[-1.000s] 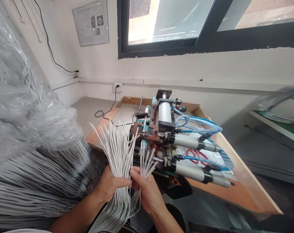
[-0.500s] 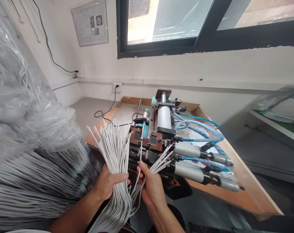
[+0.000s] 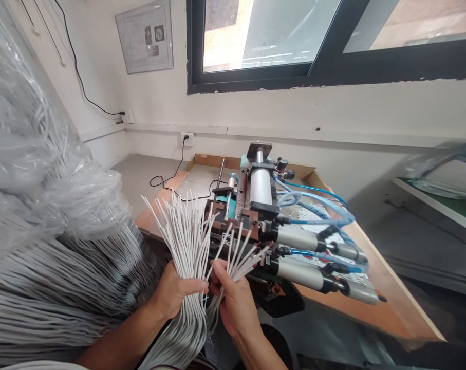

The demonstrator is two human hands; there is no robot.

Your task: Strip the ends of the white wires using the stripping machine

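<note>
My left hand [image 3: 179, 293] is wrapped round a thick bundle of white cables [image 3: 186, 241], their cut ends fanning upward. Close beside it, my right hand [image 3: 235, 298] grips a smaller bunch of white cables [image 3: 242, 257], with one cable pinched between thumb and forefinger. Both bundles droop below my hands. Just beyond the cable tips stands a pneumatic wire-stripping machine [image 3: 260, 187] with brown jaw blocks [image 3: 250, 221] and silver cylinders [image 3: 298, 236]. The cables in my right hand overlap the machine's front; none visibly sits in its jaws.
A large stack of grey cables [image 3: 55, 303] under clear plastic wrap [image 3: 86, 200] fills the left side. Blue air hoses [image 3: 325, 198] curl over the wooden-edged bench [image 3: 402, 313]. A shelf [image 3: 441, 205] juts from the right, and a black power cord [image 3: 167, 181] lies behind.
My right hand has drawn back slightly left, towards the left bundle. The single cable that stood upright at the machine's jaws is away from them, and the right bunch is more spread.
</note>
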